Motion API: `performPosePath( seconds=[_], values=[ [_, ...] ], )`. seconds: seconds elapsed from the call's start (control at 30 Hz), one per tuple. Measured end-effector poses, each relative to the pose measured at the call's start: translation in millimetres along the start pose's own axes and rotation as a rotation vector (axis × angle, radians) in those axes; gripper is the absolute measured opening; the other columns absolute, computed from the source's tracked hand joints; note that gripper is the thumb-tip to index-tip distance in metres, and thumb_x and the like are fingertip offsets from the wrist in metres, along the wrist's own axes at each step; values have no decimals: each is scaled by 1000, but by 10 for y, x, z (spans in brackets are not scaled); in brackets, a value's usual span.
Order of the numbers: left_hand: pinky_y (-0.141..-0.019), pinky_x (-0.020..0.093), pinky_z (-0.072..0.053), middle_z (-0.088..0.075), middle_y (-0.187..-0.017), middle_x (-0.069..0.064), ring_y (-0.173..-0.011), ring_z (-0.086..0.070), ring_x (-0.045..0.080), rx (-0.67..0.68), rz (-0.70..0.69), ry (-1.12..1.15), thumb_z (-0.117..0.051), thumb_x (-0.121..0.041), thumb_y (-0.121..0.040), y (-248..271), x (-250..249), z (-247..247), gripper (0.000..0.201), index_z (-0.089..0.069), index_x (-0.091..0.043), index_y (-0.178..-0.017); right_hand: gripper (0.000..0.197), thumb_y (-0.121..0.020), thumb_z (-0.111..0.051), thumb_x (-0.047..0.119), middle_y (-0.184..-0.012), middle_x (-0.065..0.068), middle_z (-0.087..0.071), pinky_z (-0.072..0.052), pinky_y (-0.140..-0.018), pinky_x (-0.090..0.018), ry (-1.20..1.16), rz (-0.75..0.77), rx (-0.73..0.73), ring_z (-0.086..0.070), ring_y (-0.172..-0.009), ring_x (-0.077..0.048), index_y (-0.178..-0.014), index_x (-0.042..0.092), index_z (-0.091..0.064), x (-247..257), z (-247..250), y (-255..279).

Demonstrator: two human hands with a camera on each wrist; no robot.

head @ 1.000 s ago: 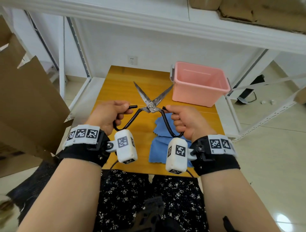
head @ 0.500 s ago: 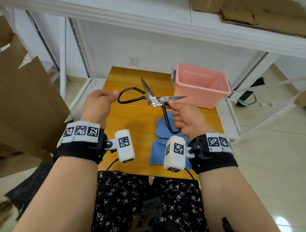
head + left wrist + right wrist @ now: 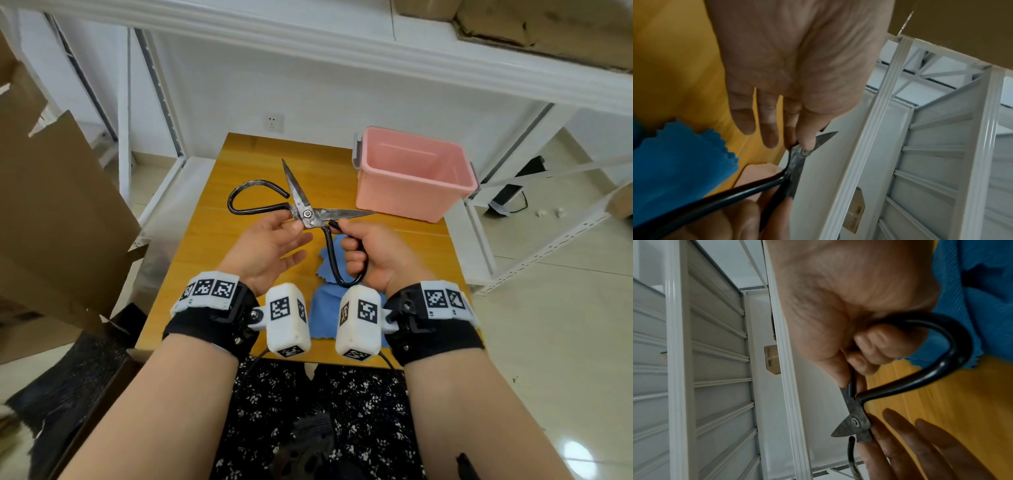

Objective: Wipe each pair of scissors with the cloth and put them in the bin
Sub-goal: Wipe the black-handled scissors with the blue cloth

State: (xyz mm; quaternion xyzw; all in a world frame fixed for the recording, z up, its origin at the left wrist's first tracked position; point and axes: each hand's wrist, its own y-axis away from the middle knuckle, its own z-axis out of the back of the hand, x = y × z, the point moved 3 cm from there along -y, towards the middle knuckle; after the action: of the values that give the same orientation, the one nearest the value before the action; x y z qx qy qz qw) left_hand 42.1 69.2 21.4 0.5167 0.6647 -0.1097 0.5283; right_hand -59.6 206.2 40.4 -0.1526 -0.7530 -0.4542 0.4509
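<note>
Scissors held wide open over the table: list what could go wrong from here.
1. The scissors are splayed wide, and the left hand pinches them right at the pivot; if the blades swing shut, its fingertips could be nicked.
2. The right hand grips only one handle loop, so the free loop and blade could swing.

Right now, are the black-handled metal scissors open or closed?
Open: the black-handled metal scissors have blades spread wide, one pointing away, one toward the pink plastic bin.

Dull metal scissors [image 3: 308,214], plastic bin [image 3: 414,195]
</note>
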Motion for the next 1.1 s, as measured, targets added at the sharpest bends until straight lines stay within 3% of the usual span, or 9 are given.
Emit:
performPosePath(
  seconds=[0.17,0.33,0.47,0.6,0.67,0.87,0.97,1.1],
  values=[
    [-89,46,-54,-67,-102,9,-94,-67,26,66,-39,76,-59,2,-93,-20,95,-107,50,-37,-17,-133,8,-97,-59,14,-65,0,-54,-48,-60,-28,54,-4,54,-53,-58,-11,-90,15,-64,-89,-48,-4],
    [-82,51,-57,-69,-98,12,-86,-67,27,41,-78,3,-58,6,-92,-48,175,-117,59,-27,-19,-135,4,-92,-66,12,-69,-2,-65,-59,-69,-37,55,-21,118,-65,-74,-16,-95,12,-68,-146,-46,-29],
    [-68,38,-57,-66,-91,8,-76,-65,22,-9,-89,-30,-55,8,-93,-74,205,-93,58,-28,-20,-135,7,-95,-63,17,-74,-4,-70,-60,-73,-41,58,-18,98,-67,-77,-18,-96,12,-68,-210,-40,-56],
    [-54,28,-48,-54,-88,11,-70,-57,19,-11,-63,-6,-53,9,-93,-99,219,-74,58,-30,-22,-136,7,-94,-64,16,-83,-5,-74,-59,-63,-34,3,25,33,-70,-74,-17,-97,11,-69,-276,-17,-69],
    [-50,26,-44,-51,-88,11,-69,-55,18,-10,-57,-8,-51,9,-94,-112,220,-69,52,-34,-19,-135,9,-95,-63,17,-82,-2,-75,-57,-64,-32,5,31,18,-70,-69,-13,-99,12,-71,-313,-19,-70],
    [-48,23,-39,-53,-89,10,-65,-52,15,-23,-4,-27,-48,7,-96,-144,259,-16,31,-45,-15,-117,13,-96,-63,24,-86,1,-73,-55,-72,-30,116,-15,-38,-63,-83,-16,-90,16,-72,-353,2,-112],
    [-47,22,-39,-54,-82,7,-64,-52,15,-29,5,5,-47,7,-97,-122,280,34,25,-47,-16,-107,11,-92,-69,21,-96,1,-74,-55,-76,-29,305,-47,-57,-63,-85,-13,-101,17,-73,-323,83,-124],
    [-49,21,-41,-52,-82,7,-66,-52,15,-86,11,65,-48,7,-97,-127,277,168,30,-44,-17,-115,17,-92,-67,11,-87,-6,-61,-48,-64,-26,468,-22,-252,-54,-75,-15,-108,6,-69,-297,318,-224]
  ],
)
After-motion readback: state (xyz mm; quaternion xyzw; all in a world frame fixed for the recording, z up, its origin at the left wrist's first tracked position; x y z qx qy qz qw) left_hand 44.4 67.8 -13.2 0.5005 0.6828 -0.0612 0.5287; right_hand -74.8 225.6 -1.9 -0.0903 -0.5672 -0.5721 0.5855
